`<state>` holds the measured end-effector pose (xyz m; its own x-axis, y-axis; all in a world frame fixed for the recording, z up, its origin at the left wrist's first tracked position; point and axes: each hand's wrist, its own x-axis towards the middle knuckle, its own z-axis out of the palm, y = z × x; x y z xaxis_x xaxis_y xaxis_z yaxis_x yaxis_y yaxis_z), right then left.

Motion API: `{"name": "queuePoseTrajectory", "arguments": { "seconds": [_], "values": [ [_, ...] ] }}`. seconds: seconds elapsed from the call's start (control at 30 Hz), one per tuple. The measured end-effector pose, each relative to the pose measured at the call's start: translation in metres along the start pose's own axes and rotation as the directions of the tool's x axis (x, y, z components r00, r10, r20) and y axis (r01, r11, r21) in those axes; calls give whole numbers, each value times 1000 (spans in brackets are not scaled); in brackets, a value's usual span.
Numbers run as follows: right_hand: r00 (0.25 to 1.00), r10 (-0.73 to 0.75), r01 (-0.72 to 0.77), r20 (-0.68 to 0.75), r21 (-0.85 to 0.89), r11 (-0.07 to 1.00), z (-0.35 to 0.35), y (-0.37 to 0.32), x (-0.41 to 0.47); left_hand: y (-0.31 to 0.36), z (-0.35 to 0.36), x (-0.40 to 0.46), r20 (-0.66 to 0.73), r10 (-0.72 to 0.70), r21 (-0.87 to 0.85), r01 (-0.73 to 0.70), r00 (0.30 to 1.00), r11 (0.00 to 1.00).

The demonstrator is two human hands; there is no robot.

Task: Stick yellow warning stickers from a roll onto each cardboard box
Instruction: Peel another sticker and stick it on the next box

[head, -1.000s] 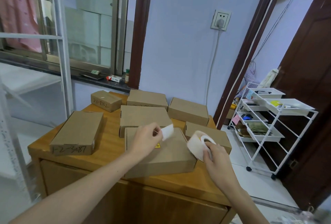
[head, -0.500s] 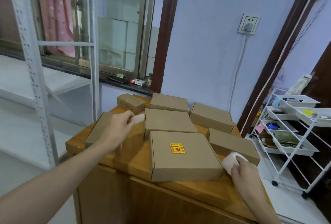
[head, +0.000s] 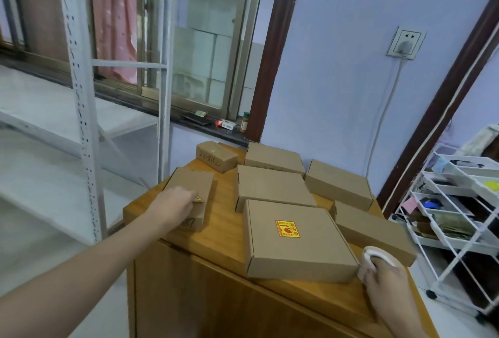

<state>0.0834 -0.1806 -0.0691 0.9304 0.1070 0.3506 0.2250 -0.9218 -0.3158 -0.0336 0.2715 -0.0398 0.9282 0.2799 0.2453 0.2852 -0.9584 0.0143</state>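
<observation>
1. Cardboard everywhere: seven boxes on a wooden cabinet (head: 216, 246). The left box (head: 189, 189) has its long axis running away from the camera, leaning a bit right, short end with handwriting facing me.
2. Left hand (head: 172, 205) sits on top of that left box, fingers curled down onto a yellow sticker (head: 199, 199). Only a corner of the sticker peeks out, so can't tell which way its print points.
3. Right hand (head: 383, 281) is at the cabinet's near right corner, wrapped around the white sticker roll (head: 371, 255). Roll touches the near right corner of the big box (head: 294, 240).
4. That big box already wears a sticker (head: 287, 228), long side across the lid, roughly parallel to the box's near edge.
5. Around it: a mid box (head: 272, 186) right behind, two more at the back, a small one (head: 216, 156) with writing at the far left, and a long box (head: 372, 232) on the right, just behind the roll.
6. Off the cabinet: white metal shelving (head: 78, 67) to the left, wire cart (head: 459, 202) to the right, windowsill clutter behind. Nothing sits between the two hands except the big box.
</observation>
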Motion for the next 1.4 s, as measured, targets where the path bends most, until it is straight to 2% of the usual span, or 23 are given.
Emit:
{"name": "queuePoseTrajectory", "arguments": {
  "seconds": [0.1,0.23,0.43,0.57,0.67,0.77,0.9,1.03,1.1,1.17,1.27,1.4],
  "values": [
    [1000,15,-16,19,11,1000,0,2,-1,1,6,-2,20,-31,-106,33,999,994],
    [1000,19,-19,23,27,999,-2,-1,-4,4,12,-9,-30,-25,-133,21,999,991],
    [1000,-19,18,15,64,998,-9,-3,-7,13,24,-18,-185,64,7,-64,981,998],
    [1000,28,-28,3,124,992,-14,-3,-8,23,15,-17,-165,148,90,-134,975,987],
    [997,68,-64,-25,141,988,-19,-3,-8,46,-2,-11,-168,177,-30,-184,970,982],
    [997,55,-46,-48,166,985,-22,-3,-8,85,-15,-4,-242,193,-202,-244,951,949],
    [997,-2,20,-83,215,976,-29,-9,-11,157,-28,-5,-250,270,-354,-348,930,868],
    [990,-75,101,-119,227,969,-44,-19,-20,232,-37,-9,-61,364,-544,-336,930,769],
    [987,-99,131,-130,266,955,-51,-24,-27,260,-41,-12,-45,412,-618,-349,910,704],
    [982,-150,178,-112,306,935,-58,-28,-34,279,-42,-14,-30,451,-719,-333,892,611],
    [973,-212,231,-90,351,908,-66,-32,-42,295,-39,-14,24,472,-843,-236,881,484],
    [981,-191,193,-44,387,902,-71,-36,-45,297,-37,-14,10,534,-894,-232,845,384]
  ]
}}
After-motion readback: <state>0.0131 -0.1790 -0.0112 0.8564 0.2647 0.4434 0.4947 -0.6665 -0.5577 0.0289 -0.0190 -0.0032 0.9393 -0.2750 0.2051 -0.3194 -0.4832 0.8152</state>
